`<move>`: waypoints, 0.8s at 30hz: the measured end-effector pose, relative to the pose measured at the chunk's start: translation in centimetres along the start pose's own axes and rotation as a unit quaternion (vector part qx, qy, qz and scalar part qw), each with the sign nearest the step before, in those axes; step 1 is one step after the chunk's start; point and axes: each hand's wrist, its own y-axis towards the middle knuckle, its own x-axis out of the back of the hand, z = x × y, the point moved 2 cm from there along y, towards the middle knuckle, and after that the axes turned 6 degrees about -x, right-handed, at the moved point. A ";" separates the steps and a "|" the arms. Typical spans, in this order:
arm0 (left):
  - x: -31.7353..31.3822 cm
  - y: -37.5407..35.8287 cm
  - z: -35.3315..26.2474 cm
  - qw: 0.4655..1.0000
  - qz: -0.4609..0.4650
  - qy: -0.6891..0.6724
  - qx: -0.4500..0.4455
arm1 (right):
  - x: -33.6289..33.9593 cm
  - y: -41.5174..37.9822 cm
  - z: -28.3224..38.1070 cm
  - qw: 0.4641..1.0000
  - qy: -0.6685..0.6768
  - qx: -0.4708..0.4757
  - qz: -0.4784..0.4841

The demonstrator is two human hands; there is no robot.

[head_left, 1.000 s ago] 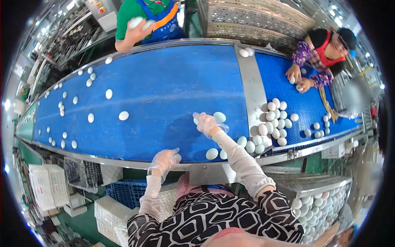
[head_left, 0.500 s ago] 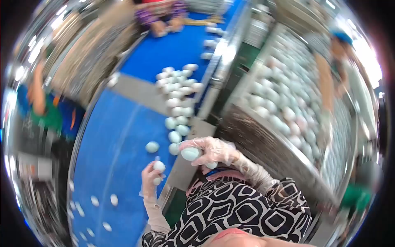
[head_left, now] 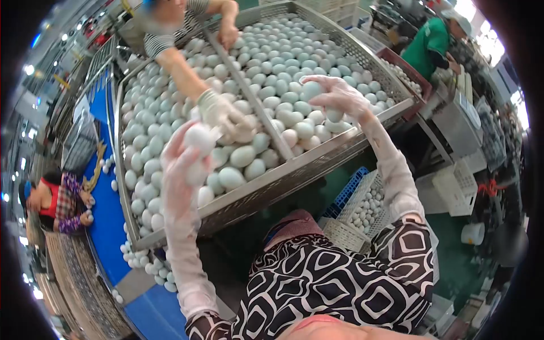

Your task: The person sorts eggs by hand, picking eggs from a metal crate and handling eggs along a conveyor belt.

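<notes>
My left hand (head_left: pixel 180 161), in a clear plastic glove, is closed around a whitish egg (head_left: pixel 199 139), and a second egg shows lower in the palm. It is held up in front of the left compartment of a big metal tray (head_left: pixel 243 201) full of pale eggs. My right hand (head_left: pixel 343 97), gloved the same way, hovers over the right compartment. Its fingers curl around a pale blue-green egg (head_left: pixel 311 89), with another egg (head_left: pixel 334 115) at its lower side. Pale eggs (head_left: pixel 231 178) lie heaped below both hands.
A co-worker's gloved hand (head_left: pixel 229 119) reaches into the left compartment, close to my left hand. A metal divider (head_left: pixel 249 93) splits the tray. At left runs a blue conveyor belt (head_left: pixel 102 226) with eggs and another worker beside it. Below right stands a basket of eggs (head_left: pixel 365 209).
My view has swung from the blue belt to the egg tray at the right. Both hands have moved from the belt's edge to the tray, still holding eggs.
</notes>
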 end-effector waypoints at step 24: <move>-13.9 18.0 15.9 0.700 0.413 0.580 0.049 | 4.2 4.6 -10.6 0.913 -0.372 0.043 0.162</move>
